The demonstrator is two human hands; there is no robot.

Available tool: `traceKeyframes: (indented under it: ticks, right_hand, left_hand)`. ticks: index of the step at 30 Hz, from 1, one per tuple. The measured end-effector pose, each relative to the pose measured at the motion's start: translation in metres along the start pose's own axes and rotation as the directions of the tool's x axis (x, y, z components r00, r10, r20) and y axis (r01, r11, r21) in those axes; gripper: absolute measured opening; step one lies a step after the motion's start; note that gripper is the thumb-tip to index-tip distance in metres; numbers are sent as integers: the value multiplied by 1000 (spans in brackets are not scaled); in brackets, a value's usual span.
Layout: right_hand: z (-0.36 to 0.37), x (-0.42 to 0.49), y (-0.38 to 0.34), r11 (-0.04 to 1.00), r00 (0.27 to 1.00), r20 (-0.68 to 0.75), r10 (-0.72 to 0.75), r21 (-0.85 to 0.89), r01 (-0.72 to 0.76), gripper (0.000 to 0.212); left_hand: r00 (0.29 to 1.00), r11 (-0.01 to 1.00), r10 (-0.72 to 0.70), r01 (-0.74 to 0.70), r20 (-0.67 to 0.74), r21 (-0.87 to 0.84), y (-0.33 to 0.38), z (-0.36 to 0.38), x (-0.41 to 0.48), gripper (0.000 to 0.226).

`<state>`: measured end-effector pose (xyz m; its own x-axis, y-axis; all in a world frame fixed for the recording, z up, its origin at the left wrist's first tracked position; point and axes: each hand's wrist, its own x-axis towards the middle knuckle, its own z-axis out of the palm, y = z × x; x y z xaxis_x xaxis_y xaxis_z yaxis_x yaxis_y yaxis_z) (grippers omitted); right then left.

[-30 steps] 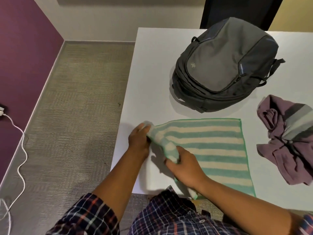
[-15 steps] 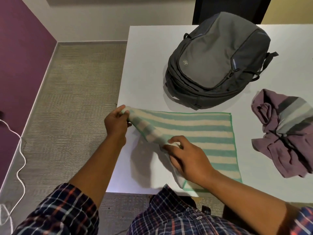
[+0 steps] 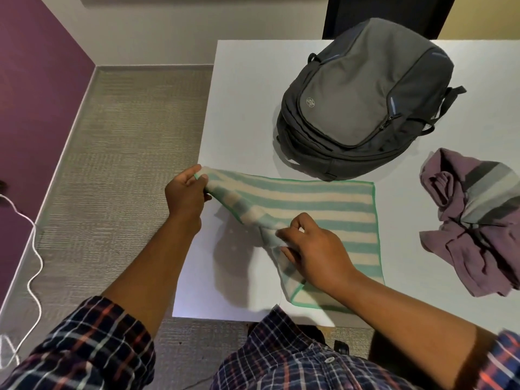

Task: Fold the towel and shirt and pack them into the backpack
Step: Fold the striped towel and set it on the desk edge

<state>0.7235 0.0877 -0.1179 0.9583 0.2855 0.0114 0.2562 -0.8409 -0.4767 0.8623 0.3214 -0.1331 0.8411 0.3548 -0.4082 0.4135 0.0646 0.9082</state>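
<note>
1. The backpack (image 3: 363,99) lies flat on the white surface (image 3: 242,108) with its front up. The zips look closed, so what it holds cannot be seen.
2. A small round emblem (image 3: 310,102) sits on the backpack's front panel, too small to read.
3. The towel (image 3: 309,198), striped green and cream, is spread on the surface just in front of the backpack. Its left side is lifted into a sagging fold.
4. The left grip (image 3: 185,192) pinches the towel's far-left corner, fingers curled round it. It holds the corner off the surface near the surface's left edge.
5. The right grip (image 3: 312,249) is palm down over the towel. Its thumb and forefinger pinch the raised left edge nearer the person.
6. Both forearms are bare below rolled plaid sleeves (image 3: 92,342).
7. The shirt (image 3: 472,220), purple with grey stripes, lies crumpled on the surface to the right, apart from the towel.
8. A white cable (image 3: 33,249) trails over the floor (image 3: 126,164) on the left.
</note>
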Motion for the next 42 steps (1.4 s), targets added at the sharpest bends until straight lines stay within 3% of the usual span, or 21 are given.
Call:
traceKeyframes:
  ticks: [5, 8, 13, 15, 19, 22, 25, 30, 34, 39, 42]
  right_hand:
    - [5, 1, -5, 999, 998, 38, 51, -11, -50, 38]
    - [3, 0, -7, 1000, 999, -43, 19, -3, -19, 25]
    - [8, 2, -15, 996, 990, -138, -32, 76, 43, 22]
    - [12, 3, -21, 974, 997, -81, -18, 226, 36, 20]
    - [17, -5, -40, 836, 985, 131, 110, 524, -163, 10]
    - [17, -17, -47, 717, 963, 217, 161, 644, -265, 6]
    - [13, -32, -43, 642, 931, 327, 163, 681, -352, 14]
    - [8, -66, -17, 639, 882, 462, 92, 652, -408, 3]
    - [-1, -91, 8, 683, 837, 546, 41, 596, -422, 2]
    - [1, -117, 41, 854, 758, 644, 104, 333, -400, 16]
    - [-5, -123, 55, 827, 769, 624, 141, 354, -438, 21]
  left_hand:
    - [1000, 999, 24, -24, 8, 26, 3, -4, 0, 32]
    - [999, 999, 36, -37, 15, 39, 3, -7, 1, 32]
    - [999, 997, 46, -47, 11, 62, 6, -11, 1, 29]
    - [996, 990, 83, -85, 16, 110, 9, -11, -1, 29]
    - [972, 929, 231, -233, 42, 288, 20, -5, -5, 32]
    - [926, 814, 346, -376, 151, 443, 28, 10, -13, 30]
    - [868, 755, 395, -493, 301, 432, 24, 33, -25, 31]
    - [709, 696, 397, -647, 583, 313, 4, 84, -54, 34]
    - [593, 665, 373, -707, 713, 239, -22, 128, -81, 40]
    - [532, 666, 302, -712, 791, 225, -48, 168, -113, 38]
    - [523, 638, 311, -734, 794, 234, -54, 187, -122, 39]
